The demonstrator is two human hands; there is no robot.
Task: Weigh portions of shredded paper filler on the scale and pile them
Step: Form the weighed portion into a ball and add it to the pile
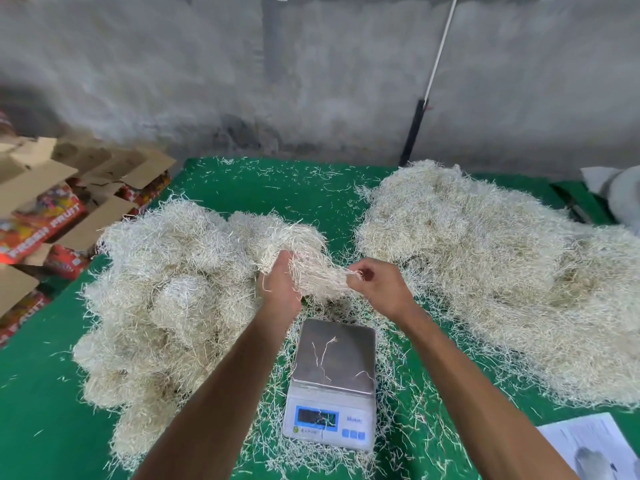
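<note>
head | both hands (322,282) raised above scale (332,382) | gripping filler clump (311,268)

The scale (331,382) display at 6 o'clock is too blurred to read, and stray strands cross it. The left hand (281,285) has its fingers buried in the clump (313,268) it grips, so they cannot be seen. The right pile (491,271) runs off the frame at 3 o'clock. The boxes (45,216) at 9 o'clock are cut by the left edge, their print only partly legible. The sheet (588,445) at 5 o'clock is cropped at the corner, its print unreadable. A grey bundle (620,195) at 2 o'clock is cut off too.
</note>
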